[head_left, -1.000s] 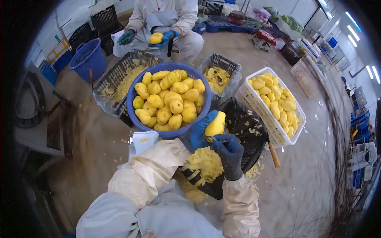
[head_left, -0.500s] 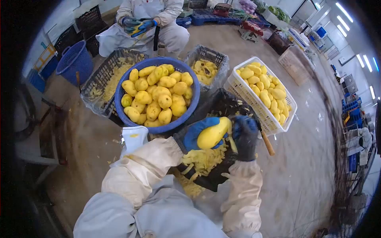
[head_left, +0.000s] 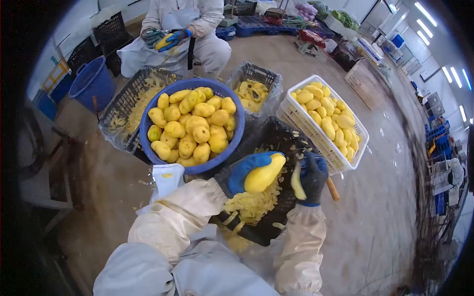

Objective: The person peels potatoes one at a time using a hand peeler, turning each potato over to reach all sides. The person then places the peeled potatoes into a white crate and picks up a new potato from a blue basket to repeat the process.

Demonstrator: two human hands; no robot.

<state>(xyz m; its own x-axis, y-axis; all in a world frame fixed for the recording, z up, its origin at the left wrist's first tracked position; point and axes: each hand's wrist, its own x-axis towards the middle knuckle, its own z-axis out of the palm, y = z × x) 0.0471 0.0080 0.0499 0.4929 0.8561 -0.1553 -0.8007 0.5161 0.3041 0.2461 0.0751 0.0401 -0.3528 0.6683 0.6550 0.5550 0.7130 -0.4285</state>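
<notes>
My left hand (head_left: 248,173) is wrapped round a smooth yellow mango (head_left: 265,173), gripping it over the black crate (head_left: 284,135). To its right, my right hand (head_left: 312,176) is closed, back upward, apart from the mango. A pale strip of peel (head_left: 297,182) hangs at its left side; whatever tool the fingers hold is hidden. Peelings (head_left: 254,203) lie heaped in the black crate below both hands. A wooden handle (head_left: 333,189) sticks out just right of my right hand, its other end hidden.
A blue basin (head_left: 143,129) piled with mangoes stands ahead left. A white crate (head_left: 345,166) of smooth mangoes is ahead right. Two lined crates, one with peelings (head_left: 140,106), one with yellow pieces (head_left: 253,93), stand beyond. A person (head_left: 182,29) sits opposite, gloved hands on a mango.
My right hand has moved away from the mango, slightly right and down, with the peel strip beside it. My left hand has shifted slightly left with the mango. The person opposite has moved their hands.
</notes>
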